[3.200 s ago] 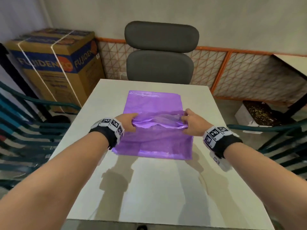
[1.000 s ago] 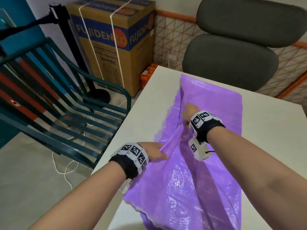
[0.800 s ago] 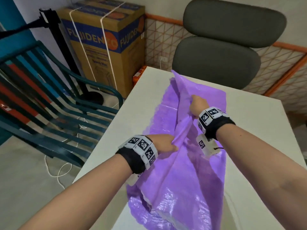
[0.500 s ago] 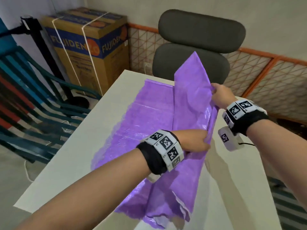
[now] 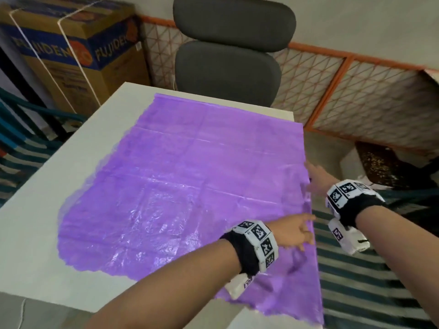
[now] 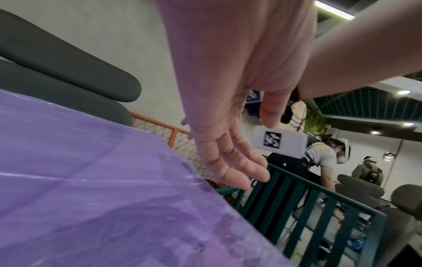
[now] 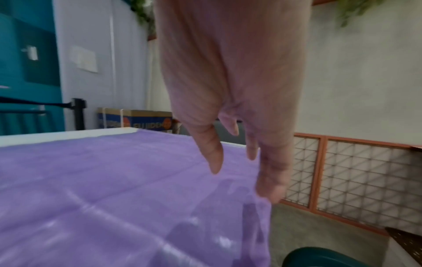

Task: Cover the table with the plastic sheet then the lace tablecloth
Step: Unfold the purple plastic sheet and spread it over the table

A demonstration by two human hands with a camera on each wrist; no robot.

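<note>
The purple sheet [image 5: 180, 186] lay unfolded over most of the desk [image 5: 42, 210], its right edge hanging off; bare desk showed at left. Both hands, left [image 5: 291, 232] and right [image 5: 318, 176], were at that edge, fingers straight and apart, gripping nothing. Squaring remained, then the lace cloth, nowhere visible.

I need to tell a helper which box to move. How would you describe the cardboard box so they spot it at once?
Start at the white table under the purple plastic sheet. Past its far left corner, beside the grey office chair, stands a tall brown cardboard box. Its blue band with an orange circle and its white straps set it apart.
</note>
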